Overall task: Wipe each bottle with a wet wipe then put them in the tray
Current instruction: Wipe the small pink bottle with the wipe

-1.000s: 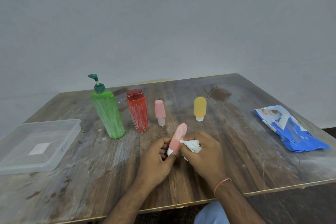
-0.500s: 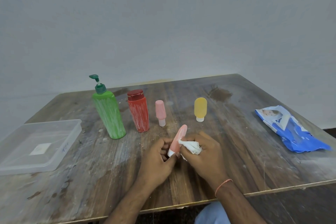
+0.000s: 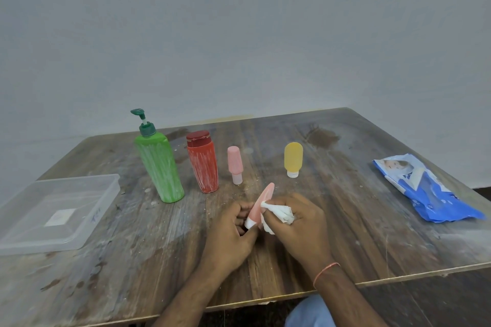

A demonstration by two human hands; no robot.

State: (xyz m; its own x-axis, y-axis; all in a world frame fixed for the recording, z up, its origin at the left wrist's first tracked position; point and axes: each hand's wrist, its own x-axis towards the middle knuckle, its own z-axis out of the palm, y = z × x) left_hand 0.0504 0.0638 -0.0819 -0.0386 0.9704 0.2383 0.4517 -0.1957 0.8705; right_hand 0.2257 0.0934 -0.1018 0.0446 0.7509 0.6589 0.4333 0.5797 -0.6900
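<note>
Above the desk [image 3: 164, 252], the left hand [image 3: 233, 233] has its grip clamped on the white cap end of a small salmon-pink bottle [image 3: 261, 202], which tilts up and away. The right hand [image 3: 297, 223] has its grip clamped on a bunched white wet wipe [image 3: 279, 214], which touches the bottle's side. Behind them stand a green pump bottle [image 3: 159, 164], a red bottle [image 3: 203, 164], a small pink bottle [image 3: 235, 163] and a yellow bottle [image 3: 293, 158]. The clear tray [image 3: 106, 202] sits far left, the blue wipes pack [image 3: 425, 194] far right
</note>
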